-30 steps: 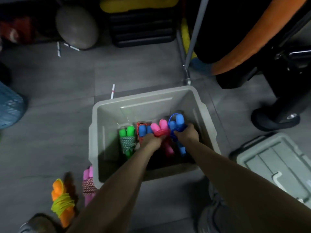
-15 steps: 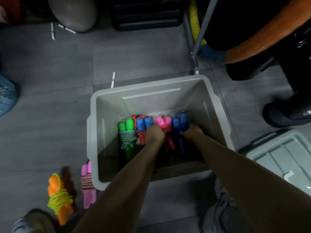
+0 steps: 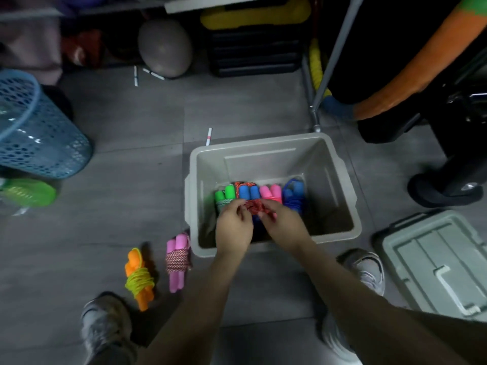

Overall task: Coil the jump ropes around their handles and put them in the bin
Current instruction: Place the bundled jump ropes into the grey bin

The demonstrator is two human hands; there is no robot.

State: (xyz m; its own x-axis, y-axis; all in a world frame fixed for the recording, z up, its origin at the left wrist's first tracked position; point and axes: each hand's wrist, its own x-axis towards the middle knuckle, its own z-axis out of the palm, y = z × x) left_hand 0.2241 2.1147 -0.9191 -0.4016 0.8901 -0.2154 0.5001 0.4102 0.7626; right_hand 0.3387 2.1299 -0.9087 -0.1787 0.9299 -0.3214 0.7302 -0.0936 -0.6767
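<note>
braided red rope, smooth boxy bin

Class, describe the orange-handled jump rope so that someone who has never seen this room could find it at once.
Start at the grey bin on the floor and look past its near left corner, where two coiled ropes lie outside it. The orange-handled jump rope is the one farther from the bin, left of the pink-handled jump rope. It alone has orange handles, wrapped in a yellow-green cord.

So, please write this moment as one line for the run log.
left hand: pinches red rope | right hand: pinches red rope | bin: four bundles | floor: two bundles
</note>
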